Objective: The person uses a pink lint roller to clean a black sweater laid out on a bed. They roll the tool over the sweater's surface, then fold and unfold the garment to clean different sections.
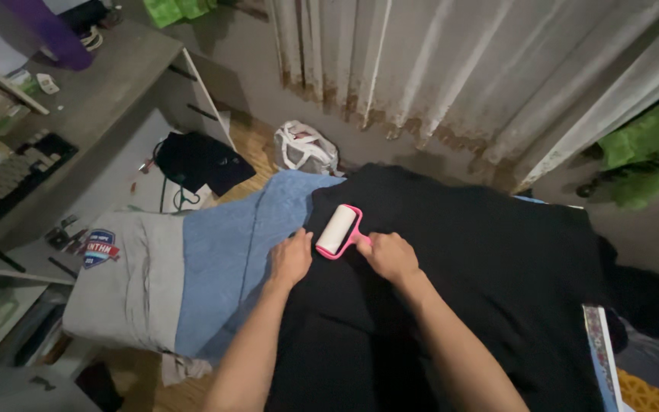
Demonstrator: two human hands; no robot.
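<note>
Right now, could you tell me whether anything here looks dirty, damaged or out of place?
Yes: the curtain's hem is stained brown along the bottom, near the floor. A bag lies slumped on the floor below it. The black cloth under the roller looks fine.

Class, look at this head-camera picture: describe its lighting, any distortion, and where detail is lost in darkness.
In the head view the light is dim and soft, brightest on the curtain; the wide lens bends the desk edges at the left; the black garment swallows fold detail, while the pink lint roller and both hands, left hand and right hand, stay fairly sharp.
</note>
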